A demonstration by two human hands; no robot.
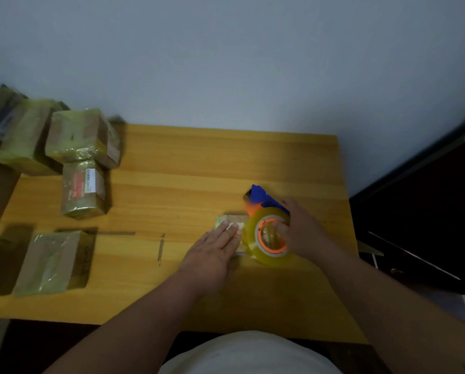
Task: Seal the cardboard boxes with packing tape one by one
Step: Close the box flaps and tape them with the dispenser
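flat left hand [215, 248] on small cardboard box [232, 221], right hand [303, 229] gripping glossy tape roll [269, 236]

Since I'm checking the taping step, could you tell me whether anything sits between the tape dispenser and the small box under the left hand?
Nothing visible does. The tape dispenser, held by the right hand, sits right against the small box, which the left hand presses flat.

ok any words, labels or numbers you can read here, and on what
Nothing can be read.
Labelled box: a white label with a red block and dark print, too blurred to read.
Flat box: faint dark marks along its right side, too blurred to read.
Tape dispenser in the right hand, and small box under the left hand: no text visible.
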